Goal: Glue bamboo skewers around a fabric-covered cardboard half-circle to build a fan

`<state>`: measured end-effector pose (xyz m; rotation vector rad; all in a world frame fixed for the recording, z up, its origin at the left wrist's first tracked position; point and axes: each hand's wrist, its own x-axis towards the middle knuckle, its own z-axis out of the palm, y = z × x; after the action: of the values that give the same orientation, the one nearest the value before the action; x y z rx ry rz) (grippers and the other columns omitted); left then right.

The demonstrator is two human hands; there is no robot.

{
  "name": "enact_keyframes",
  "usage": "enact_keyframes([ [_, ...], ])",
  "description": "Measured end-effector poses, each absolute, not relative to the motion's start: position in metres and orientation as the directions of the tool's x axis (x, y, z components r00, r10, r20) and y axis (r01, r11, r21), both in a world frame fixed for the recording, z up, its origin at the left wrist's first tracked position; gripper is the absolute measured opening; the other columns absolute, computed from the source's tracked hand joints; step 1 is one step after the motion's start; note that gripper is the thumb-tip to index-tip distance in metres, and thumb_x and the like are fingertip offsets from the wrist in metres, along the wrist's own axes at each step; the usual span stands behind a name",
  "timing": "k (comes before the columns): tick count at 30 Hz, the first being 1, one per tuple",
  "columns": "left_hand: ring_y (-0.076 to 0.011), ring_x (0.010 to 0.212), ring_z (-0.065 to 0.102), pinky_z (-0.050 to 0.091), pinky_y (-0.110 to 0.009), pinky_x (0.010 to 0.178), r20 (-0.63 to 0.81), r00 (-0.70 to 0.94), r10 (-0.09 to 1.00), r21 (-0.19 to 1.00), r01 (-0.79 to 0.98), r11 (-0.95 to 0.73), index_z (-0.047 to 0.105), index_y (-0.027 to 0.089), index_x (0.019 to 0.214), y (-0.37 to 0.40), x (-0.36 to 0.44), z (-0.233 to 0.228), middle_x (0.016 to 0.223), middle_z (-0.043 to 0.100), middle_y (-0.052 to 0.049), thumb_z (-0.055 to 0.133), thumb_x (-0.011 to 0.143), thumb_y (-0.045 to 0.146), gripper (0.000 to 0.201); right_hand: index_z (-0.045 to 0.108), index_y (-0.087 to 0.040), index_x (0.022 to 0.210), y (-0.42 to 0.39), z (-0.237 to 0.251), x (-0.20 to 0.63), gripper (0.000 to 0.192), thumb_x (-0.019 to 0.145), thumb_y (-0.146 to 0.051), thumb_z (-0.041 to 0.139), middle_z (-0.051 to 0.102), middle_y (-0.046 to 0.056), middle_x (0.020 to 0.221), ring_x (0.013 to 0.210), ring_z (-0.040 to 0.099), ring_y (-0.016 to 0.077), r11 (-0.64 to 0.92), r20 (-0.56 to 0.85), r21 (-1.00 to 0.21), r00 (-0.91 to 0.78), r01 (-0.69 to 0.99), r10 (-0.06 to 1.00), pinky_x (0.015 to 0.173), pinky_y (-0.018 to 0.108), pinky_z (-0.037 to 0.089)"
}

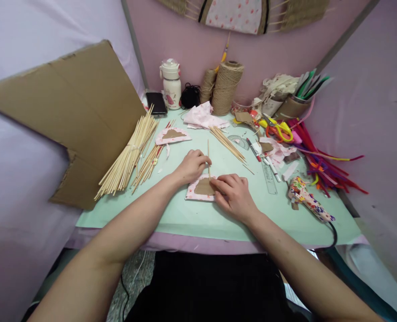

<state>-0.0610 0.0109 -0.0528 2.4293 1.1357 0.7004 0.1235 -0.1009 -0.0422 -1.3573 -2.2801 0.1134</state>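
In front of me on the green table lies a half-round cardboard piece [203, 187] edged with pink-spotted fabric. A thin wooden skewer [208, 152] points away from me, its near end on the cardboard. My left hand [194, 165] pinches the skewer just beyond the piece's curved edge. With its fingertips, my right hand [233, 194] presses the skewer's near end down against the cardboard. A similar fabric-edged half-round [173, 134] rests farther back on the left. Loose skewers [228, 144] lie a little beyond my right hand.
At left, a thick skewer bundle [127, 156] leans near a large cardboard sheet [84, 103]. Twine spools [228, 87] and a white bottle [172, 87] stand at the back. Scissors [280, 129], pipe cleaners [326, 165], a ruler [269, 177] and a patterned glue gun [310, 201] lie right.
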Motion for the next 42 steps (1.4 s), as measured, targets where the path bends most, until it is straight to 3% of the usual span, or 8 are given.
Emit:
enact_keyframes([
  [42,-0.0228,0.099,0.05,0.042,-0.038,0.095,0.249,0.545,0.801,0.497,0.637,-0.588,0.071,0.02,0.101,0.0098,-0.0602,-0.0513,0.097,0.058,-0.008,0.043,0.089,0.013,0.031,0.062,-0.025,0.117,-0.1013,-0.0421,0.121,0.029,0.092,-0.026,0.048,0.066,0.008,0.112,0.101,0.054,0.025,0.48,0.304,-0.275,-0.398,0.833,0.865,0.079,0.042,0.029],
])
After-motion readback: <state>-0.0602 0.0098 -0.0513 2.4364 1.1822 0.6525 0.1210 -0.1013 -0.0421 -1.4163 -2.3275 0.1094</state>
